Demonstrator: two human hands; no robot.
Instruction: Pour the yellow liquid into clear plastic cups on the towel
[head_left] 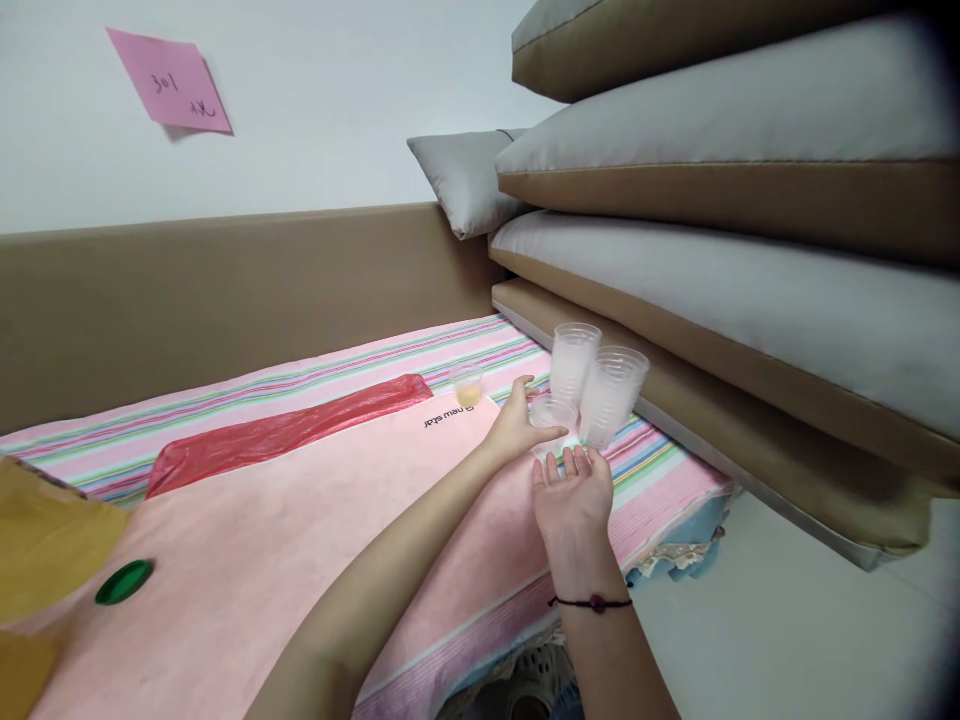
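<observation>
My left hand (pixel 516 425) reaches in from the left beside a short clear plastic cup (pixel 555 408). Its thumb stretches across the near side of that cup while the fingers stay apart on the left; firm contact does not show. Just below, my right hand (pixel 576 492) lies palm up, its fingers extended toward the cup's base and holding nothing visible. Behind the short cup stand two tall stacks of clear plastic cups, the left stack (pixel 574 365) and the right stack (pixel 613 395). Farther left is a small clear cup (pixel 467 388) with something yellowish in its bottom.
A pink towel (pixel 337 520) covers much of the striped cloth (pixel 652 470). On it lies a green lid-like disc (pixel 124 582). A red plastic sheet (pixel 292 430) runs along the towel's back edge. Thick cushions (pixel 712 250) pile up on the right; yellow material (pixel 52 540) is at left.
</observation>
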